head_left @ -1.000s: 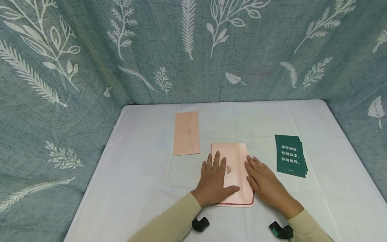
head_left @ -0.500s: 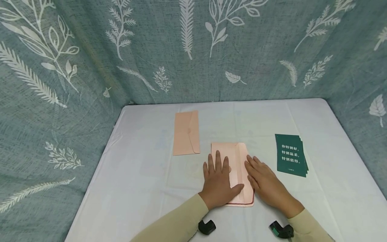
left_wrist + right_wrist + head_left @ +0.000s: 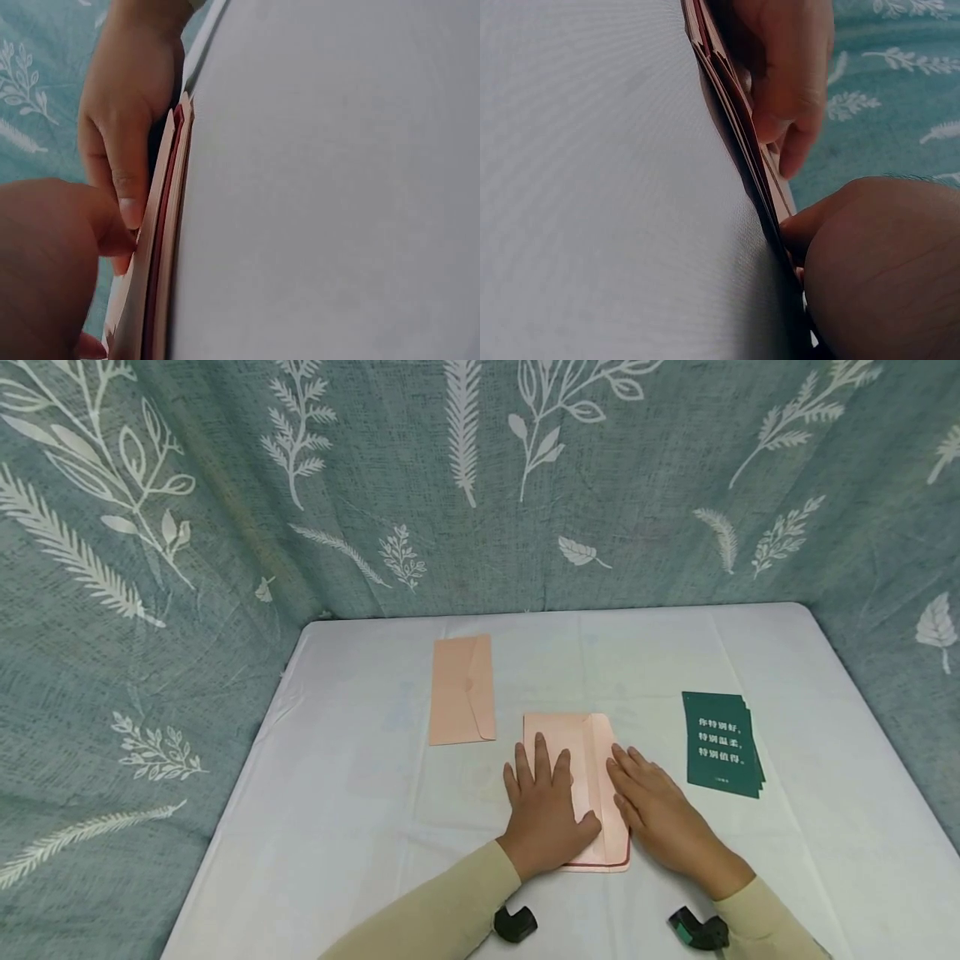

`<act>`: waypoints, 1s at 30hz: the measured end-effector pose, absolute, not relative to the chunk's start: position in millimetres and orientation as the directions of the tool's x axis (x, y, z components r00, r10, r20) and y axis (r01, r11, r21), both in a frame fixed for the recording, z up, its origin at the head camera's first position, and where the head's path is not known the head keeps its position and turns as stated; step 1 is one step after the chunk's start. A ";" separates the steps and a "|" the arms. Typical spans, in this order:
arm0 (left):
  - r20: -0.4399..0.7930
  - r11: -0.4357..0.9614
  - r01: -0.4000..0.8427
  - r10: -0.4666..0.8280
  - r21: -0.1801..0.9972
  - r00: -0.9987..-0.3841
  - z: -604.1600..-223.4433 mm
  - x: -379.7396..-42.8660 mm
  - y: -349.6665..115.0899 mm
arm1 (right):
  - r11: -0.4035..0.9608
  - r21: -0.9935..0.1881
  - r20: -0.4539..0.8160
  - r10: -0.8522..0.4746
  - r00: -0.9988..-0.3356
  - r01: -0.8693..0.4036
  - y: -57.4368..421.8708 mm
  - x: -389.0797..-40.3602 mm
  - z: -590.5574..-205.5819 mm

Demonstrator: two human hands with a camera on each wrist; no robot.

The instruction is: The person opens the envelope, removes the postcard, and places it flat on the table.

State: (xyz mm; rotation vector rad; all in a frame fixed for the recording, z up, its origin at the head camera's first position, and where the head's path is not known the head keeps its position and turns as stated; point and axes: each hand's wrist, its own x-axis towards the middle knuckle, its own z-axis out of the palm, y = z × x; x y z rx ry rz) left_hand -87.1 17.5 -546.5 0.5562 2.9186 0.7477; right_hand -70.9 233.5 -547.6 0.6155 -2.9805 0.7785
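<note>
A pale pink envelope (image 3: 558,724) lies uppermost on a small stack of envelopes near the table's front, its long flap along the right side. My left hand (image 3: 543,818) rests flat on it, fingers spread and pointing away. The straight fingers of my right hand (image 3: 667,822) lie along the flap's right edge. Seen edge-on in the left wrist view, the stack (image 3: 174,157) shows a dark red layer between pink ones. The right wrist view shows the layered envelope edges (image 3: 731,94) slightly apart, with my left hand (image 3: 791,56) beyond.
Another pink envelope (image 3: 453,693) lies farther back on the left. Several dark green cards (image 3: 722,747) with white lettering sit in a pile on the right. White cloth covers the table (image 3: 360,793), and a leaf-patterned green curtain (image 3: 495,560) hangs behind.
My left hand has slid a little to the right over the envelope, covering its round mark, and its thumb has drawn in slightly. My right hand has stayed in place.
</note>
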 end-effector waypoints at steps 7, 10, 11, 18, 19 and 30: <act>0.056 0.747 0.326 0.363 0.580 -0.930 -544.5 -86.7 16.1 | 0.796 -0.479 0.099 -0.371 -0.923 -0.371 234.0 -71.2 -548.4; 0.102 0.707 0.360 0.380 0.608 -0.919 -542.9 -86.8 14.1 | 0.797 -0.476 0.098 -0.372 -0.923 -0.372 234.6 -71.8 -549.2; 0.116 0.698 0.372 0.387 0.612 -0.915 -542.2 -86.9 13.6 | 0.798 -0.475 0.096 -0.372 -0.923 -0.371 234.8 -71.9 -549.2; 0.111 0.684 0.397 0.422 0.612 -0.900 -540.6 -88.3 11.8 | 0.790 -0.484 0.107 -0.374 -0.921 -0.377 236.0 -71.9 -548.0; 0.107 0.685 0.396 0.424 0.611 -0.899 -541.3 -88.5 11.4 | 0.789 -0.485 0.108 -0.375 -0.921 -0.378 236.1 -71.9 -547.8; 0.116 0.641 0.386 0.422 0.663 -0.899 -542.2 -89.5 9.4 | 0.786 -0.430 0.181 -0.406 -0.896 -0.443 237.2 -81.8 -545.2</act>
